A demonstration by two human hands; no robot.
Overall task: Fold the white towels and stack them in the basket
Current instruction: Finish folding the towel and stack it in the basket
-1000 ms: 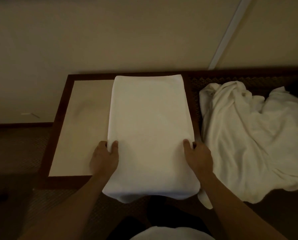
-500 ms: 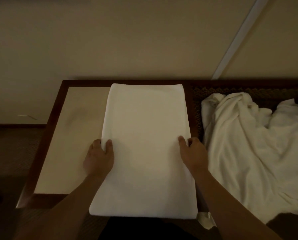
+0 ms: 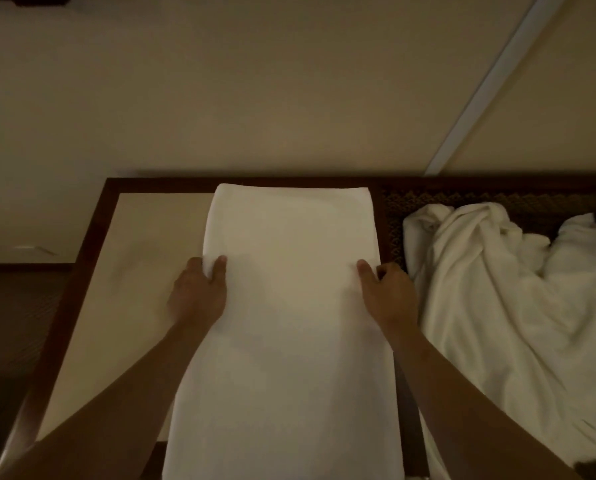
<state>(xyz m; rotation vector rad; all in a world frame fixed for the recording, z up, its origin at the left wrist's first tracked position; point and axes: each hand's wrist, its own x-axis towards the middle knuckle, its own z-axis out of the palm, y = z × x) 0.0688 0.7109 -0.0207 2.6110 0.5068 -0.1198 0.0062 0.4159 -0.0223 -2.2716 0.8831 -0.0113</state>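
Observation:
A white towel, folded into a long strip, lies flat down the middle of a table with a pale top and dark wooden frame. My left hand pinches the towel's left edge, thumb on top. My right hand pinches the right edge at the same height. A heap of crumpled white towels lies to the right on a dark woven surface; whether that is the basket I cannot tell.
A plain beige wall rises right behind the table. A pale strip runs diagonally up the wall at the right. Dark floor lies to the left of the table. The light is dim.
Both hands slid farther up the towel's side edges, away from me. The camera tipped down, so the towel's near end now runs out of the bottom of the view.

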